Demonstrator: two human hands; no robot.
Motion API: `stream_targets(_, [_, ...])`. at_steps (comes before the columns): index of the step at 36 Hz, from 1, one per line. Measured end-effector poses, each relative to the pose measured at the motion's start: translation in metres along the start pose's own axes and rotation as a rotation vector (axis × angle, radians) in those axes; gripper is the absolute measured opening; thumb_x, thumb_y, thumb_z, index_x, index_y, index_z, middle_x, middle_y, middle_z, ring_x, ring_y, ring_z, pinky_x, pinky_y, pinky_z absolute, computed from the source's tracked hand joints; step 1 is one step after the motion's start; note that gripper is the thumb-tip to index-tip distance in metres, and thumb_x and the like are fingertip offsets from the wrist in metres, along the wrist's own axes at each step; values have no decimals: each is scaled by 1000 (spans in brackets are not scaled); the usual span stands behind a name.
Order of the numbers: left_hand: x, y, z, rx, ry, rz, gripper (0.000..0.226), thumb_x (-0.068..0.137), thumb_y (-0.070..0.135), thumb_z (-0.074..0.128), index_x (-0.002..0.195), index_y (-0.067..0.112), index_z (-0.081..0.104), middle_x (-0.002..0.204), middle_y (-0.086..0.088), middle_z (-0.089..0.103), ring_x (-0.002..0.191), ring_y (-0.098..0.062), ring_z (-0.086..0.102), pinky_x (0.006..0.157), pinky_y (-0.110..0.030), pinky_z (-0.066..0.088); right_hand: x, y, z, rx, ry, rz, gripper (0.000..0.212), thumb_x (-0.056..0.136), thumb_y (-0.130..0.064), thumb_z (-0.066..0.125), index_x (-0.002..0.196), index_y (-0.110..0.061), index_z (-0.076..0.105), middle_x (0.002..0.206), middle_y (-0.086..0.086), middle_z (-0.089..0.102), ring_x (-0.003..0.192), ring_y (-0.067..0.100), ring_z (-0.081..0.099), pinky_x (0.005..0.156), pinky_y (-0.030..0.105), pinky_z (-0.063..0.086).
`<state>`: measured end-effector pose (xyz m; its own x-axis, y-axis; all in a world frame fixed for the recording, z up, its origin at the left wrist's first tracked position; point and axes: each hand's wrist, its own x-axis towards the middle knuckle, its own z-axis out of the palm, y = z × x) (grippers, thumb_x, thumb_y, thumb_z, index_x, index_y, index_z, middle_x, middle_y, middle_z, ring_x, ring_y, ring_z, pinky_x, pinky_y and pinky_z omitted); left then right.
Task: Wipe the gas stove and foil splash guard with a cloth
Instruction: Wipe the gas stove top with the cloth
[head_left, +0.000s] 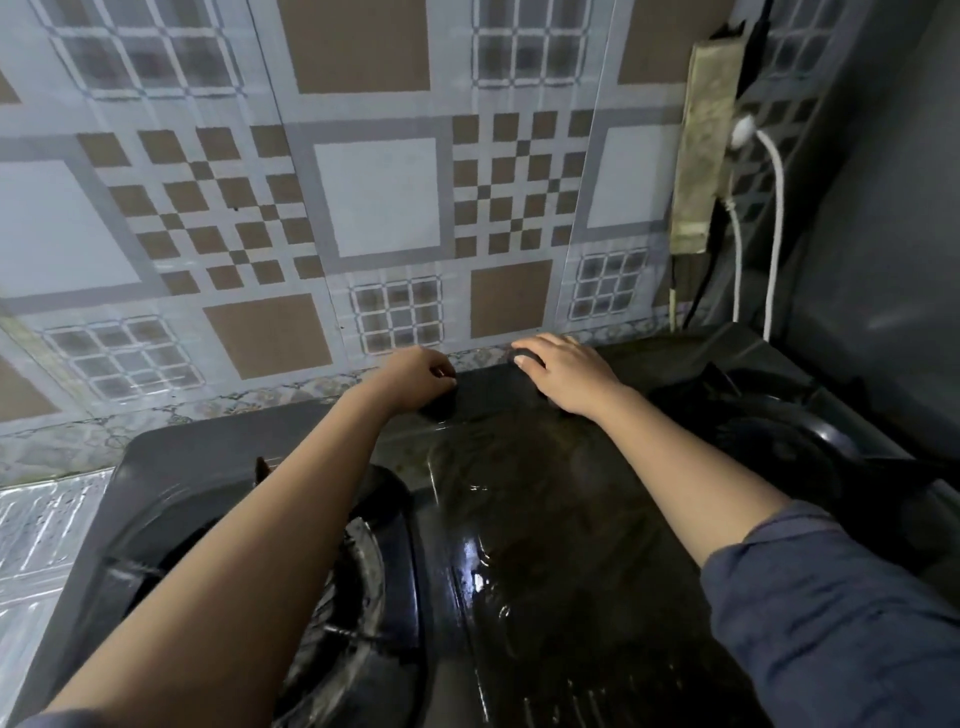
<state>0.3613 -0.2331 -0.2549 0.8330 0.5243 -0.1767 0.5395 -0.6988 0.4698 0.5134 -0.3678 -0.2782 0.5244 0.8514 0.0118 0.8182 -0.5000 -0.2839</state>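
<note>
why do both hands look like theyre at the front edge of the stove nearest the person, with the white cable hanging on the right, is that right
Not quite: in the head view the left hand and right hand are at the stove back edge, by the patterned splash guard. The white cable does hang on the right.

Open stove (545, 519) centre between burners; splash guard (363, 208) behind.

A: Left hand (415, 376)?

B: Reaching forward on a bare, nearly straight forearm, knuckles up, fingers curling under with the tips pointing down and right.

A: Right hand (563, 371)?

B: Lying palm down, fingers (530, 349) together and stretching left, forearm angling in from lower right, blue sleeve pushed up past the wrist. The two hands are sitting near each other, not touching.
</note>
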Motion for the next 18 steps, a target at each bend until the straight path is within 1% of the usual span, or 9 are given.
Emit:
stream_targets(2, [7, 9, 6, 5, 17, 3, 30, 94, 24, 51, 120, 12, 60, 122, -11, 59, 102, -21, 53, 82, -29, 40, 1, 7, -4, -10, -16, 12, 44, 99, -42, 28, 138, -25, 39, 146, -1, 38, 134, 24, 33, 107, 40, 30])
stream_targets(5, [14, 24, 14, 8, 39, -2, 30, 94, 24, 51, 120, 12, 59, 124, -12, 59, 111, -26, 54, 86, -31, 42, 2, 18, -10, -32, -50, 44, 44, 99, -43, 27, 140, -26, 36, 148, -2, 35, 136, 24, 31, 107, 40, 30])
stream_targets(7, [18, 34, 19, 3, 44, -10, 30, 94, 24, 50, 120, 12, 59, 124, -12, 59, 112, -26, 54, 87, -32, 43, 4, 26, -14, -38, -77, 66, 45, 99, -43, 27, 140, -27, 35, 149, -2, 33, 137, 24, 29, 107, 41, 29])
stream_targets(11, [27, 53, 28, -15, 41, -17, 30, 95, 23, 49, 121, 12, 58, 124, -12, 58, 111, -25, 55, 81, -28, 41, 7, 45, -24, -47, -113, 95, 44, 99, -42, 29, 140, -25, 34, 148, 1, 33, 136, 26, 30, 107, 41, 30])
stream_targets(15, [35, 66, 37, -39, 44, -32, 29, 96, 23, 47, 122, 14, 56, 122, -11, 58, 108, -25, 56, 80, -29, 43, 11, 61, -32, -50, -154, 114, 44, 100, -40, 30, 140, -22, 35, 147, 4, 33, 135, 29, 31, 106, 42, 30])
stream_targets(18, [40, 72, 42, -51, 40, -27, 29, 96, 23, 46, 123, 14, 55, 122, -11, 57, 104, -23, 55, 79, -29, 44, 11, 74, -35, -26, -134, 133, 45, 100, -39, 31, 141, -22, 35, 148, 4, 32, 136, 28, 29, 107, 42, 28])
